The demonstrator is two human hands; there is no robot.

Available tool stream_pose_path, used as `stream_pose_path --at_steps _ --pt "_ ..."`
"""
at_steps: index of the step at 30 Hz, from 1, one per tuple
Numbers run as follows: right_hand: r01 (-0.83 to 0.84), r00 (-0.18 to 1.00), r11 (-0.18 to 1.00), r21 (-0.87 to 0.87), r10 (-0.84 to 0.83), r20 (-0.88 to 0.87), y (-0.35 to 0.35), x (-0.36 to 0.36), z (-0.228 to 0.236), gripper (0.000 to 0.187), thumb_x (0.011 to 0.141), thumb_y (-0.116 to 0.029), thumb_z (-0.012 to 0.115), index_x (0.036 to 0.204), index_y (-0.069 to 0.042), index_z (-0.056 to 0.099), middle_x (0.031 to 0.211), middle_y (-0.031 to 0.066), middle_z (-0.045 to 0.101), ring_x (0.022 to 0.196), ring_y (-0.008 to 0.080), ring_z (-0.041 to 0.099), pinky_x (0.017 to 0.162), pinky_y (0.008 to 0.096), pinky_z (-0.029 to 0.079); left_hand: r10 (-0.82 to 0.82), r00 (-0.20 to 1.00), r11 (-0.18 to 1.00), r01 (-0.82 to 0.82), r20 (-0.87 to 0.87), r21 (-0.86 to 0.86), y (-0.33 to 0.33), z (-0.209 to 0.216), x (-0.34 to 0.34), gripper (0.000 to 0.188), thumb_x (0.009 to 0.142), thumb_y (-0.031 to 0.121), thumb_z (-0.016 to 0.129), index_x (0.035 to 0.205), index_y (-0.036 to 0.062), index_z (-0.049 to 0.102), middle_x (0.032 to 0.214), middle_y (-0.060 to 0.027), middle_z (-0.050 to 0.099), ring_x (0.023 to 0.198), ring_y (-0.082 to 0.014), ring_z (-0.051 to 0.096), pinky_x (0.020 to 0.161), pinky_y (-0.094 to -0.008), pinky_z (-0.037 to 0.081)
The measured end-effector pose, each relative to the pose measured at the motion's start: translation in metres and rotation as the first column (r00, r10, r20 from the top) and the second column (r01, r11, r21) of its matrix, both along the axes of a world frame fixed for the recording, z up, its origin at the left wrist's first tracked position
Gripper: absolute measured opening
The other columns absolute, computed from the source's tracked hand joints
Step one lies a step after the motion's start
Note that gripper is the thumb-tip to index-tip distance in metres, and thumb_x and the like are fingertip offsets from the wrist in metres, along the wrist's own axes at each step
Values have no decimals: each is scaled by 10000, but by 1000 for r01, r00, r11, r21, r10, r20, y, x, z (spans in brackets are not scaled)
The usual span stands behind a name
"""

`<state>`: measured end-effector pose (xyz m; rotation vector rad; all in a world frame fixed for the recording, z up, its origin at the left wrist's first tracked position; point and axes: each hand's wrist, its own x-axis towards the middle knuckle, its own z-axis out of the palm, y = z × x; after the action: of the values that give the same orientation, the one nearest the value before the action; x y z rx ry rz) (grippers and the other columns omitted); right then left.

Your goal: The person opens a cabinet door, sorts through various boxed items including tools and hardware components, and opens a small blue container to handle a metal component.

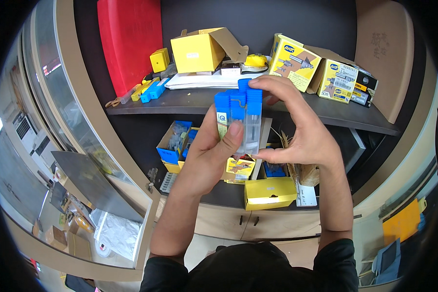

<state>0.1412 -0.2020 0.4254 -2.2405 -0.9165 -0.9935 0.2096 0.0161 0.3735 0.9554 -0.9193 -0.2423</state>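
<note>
Upright in front of the shelf is a bundle of clear plastic tool cases (pixel 252 130) with blue caps. A label shows on the left one, and dark slim shapes can be seen inside. My left hand (pixel 204 158) is wrapped round the bundle from the left, its thumb pressing across the front. My right hand (pixel 309 131) grips the rightmost case end to end. Its index finger rests on the blue cap and its thumb is against the bottom.
The upper shelf (pixel 326 109) carries an open yellow box (pixel 194 52), printed yellow boxes (pixel 294 63), blue cases (pixel 155 89) and a red case (pixel 131 46). On the lower shelf stand a blue box of small cases (pixel 171 153) and a yellow carton (pixel 270 193). A glass door (pixel 90 102) hangs at left.
</note>
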Motion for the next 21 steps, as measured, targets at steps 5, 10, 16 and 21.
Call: stream_pose_path --at_steps 5,10,16,21 --pt "-26 999 1000 -8 27 26 -1 3 1 1033 688 -305 1015 1602 -143 562 1580 172 543 1456 376 559 1213 518 488 45 999 998 -44 -10 46 0 3 -4 527 1185 368 554 1641 115 474 1412 -96 713 1291 -198 705 1025 -374 568" --pt "17 993 1000 2 -17 121 -2 3 -3 1038 618 -415 1068 1540 -185 650 1508 151 534 1430 383 551 1189 522 493 -81 996 996 82 -27 36 1 3 -2 544 1192 399 512 1614 58 471 1396 -145 706 1223 -224 731 1009 -398 603" --pt "10 980 1000 -7 -8 198 2 2 -2 1050 558 -488 1089 1480 -178 693 1452 135 529 1390 373 554 1164 503 490 -447 891 893 437 -85 -108 -15 -18 17 610 1173 474 515 1585 32 438 1336 -193 683 1165 -251 744 963 -401 631" --pt "-8 995 1000 5 8 98 10 -2 -6 1033 545 -444 1075 1462 -157 696 1449 143 525 1378 367 554 1158 503 465 -617 784 778 597 -61 -199 -25 -28 28 572 1183 492 479 1569 70 466 1283 -193 719 1184 -260 745 1005 -400 618"
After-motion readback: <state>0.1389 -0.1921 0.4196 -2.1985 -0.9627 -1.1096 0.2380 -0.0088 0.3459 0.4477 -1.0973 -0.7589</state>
